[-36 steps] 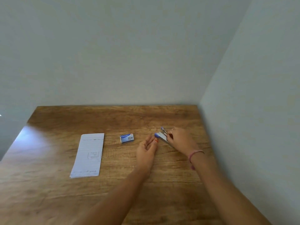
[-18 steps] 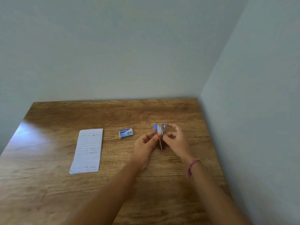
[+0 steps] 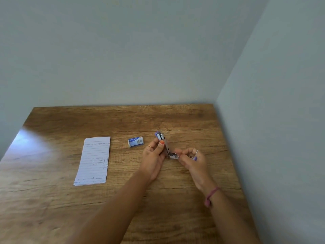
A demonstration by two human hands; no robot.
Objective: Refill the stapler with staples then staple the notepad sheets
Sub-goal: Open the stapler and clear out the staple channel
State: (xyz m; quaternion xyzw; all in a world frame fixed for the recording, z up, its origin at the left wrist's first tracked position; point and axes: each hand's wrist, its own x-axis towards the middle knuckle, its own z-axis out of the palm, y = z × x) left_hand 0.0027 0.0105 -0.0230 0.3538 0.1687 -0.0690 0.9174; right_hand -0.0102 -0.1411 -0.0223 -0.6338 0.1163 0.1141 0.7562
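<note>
Stapler point(image 3: 162, 140) now swung open | left hand point(image 3: 153, 160), right hand point(image 3: 192, 162) pinch metal halves

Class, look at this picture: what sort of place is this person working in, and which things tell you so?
Probably a desk in a room corner at home or in an office: a wooden table pushed against two plain walls, with lined notepad sheets, a staple box and a stapler.

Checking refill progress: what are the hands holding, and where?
Both hold the stapler: left hand grips one arm, right hand pinches the other, swung open.
</note>
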